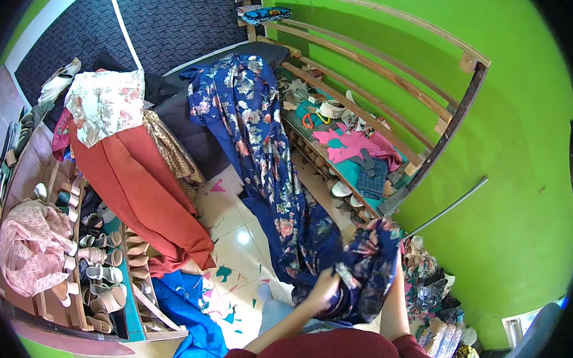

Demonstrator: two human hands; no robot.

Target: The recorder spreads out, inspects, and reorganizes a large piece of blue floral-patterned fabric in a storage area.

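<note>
A long navy garment with a pink and white flower print [248, 126] stretches from the dark bed at the back down to my lap. Its near end is bunched up between my arms. My left hand [325, 290] is closed on the gathered cloth, slightly blurred; a small pale patch shows beside its fingers. On the right, my forearm [394, 313] runs up behind a raised fold of the same garment. That fold covers my right hand, so its fingers are hidden.
Left, a wooden shoe rack [80, 267] bears sandals, a pink lacy cloth [37, 247] and rust-red trousers [141, 180]. Blue cloth [186, 314] hangs beside it. Cloth scraps [223, 273] litter the tiles. Right, another rack [398, 199] holds pink pieces; a metal rod [447, 206] sticks out nearby.
</note>
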